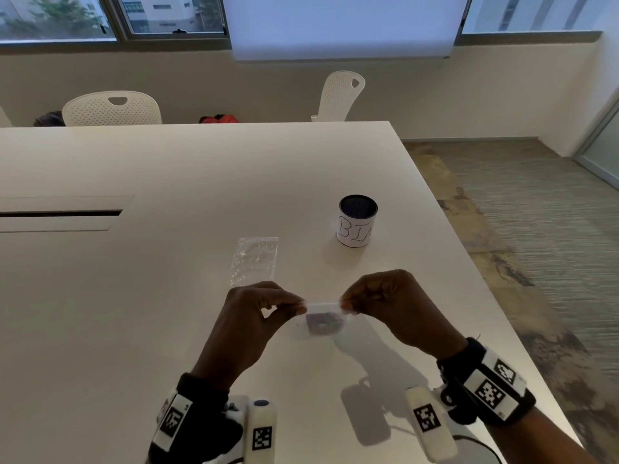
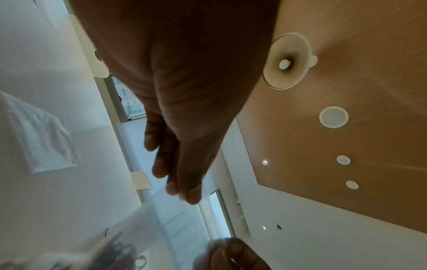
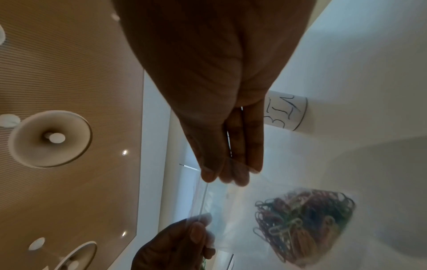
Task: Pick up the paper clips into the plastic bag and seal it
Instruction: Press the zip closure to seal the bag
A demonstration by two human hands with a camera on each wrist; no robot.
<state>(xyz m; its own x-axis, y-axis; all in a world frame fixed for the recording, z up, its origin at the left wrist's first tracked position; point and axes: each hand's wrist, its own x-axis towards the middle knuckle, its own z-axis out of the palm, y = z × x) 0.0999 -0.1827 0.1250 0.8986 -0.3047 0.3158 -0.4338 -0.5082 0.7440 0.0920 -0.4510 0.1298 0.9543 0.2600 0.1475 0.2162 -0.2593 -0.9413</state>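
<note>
A small clear plastic bag (image 1: pixel 323 313) hangs just above the white table (image 1: pixel 167 296), held between both hands. A bunch of coloured paper clips (image 1: pixel 322 324) sits in its bottom. My left hand (image 1: pixel 298 305) pinches the bag's top edge at its left end. My right hand (image 1: pixel 346 304) pinches the same edge at its right end. In the right wrist view the right hand (image 3: pixel 228 177) pinches the bag's top strip (image 3: pixel 203 199), the paper clips (image 3: pixel 305 224) show through the film, and the left hand (image 3: pixel 196 235) grips the other end. In the left wrist view the paper clips (image 2: pixel 120 255) are blurred.
A second clear plastic bag (image 1: pixel 255 261) lies flat on the table beyond my hands. A white cup marked "BIN" (image 1: pixel 357 222) stands to the far right of it. The table's right edge (image 1: pixel 469 262) runs close by. White chairs (image 1: pixel 112 110) stand behind the table.
</note>
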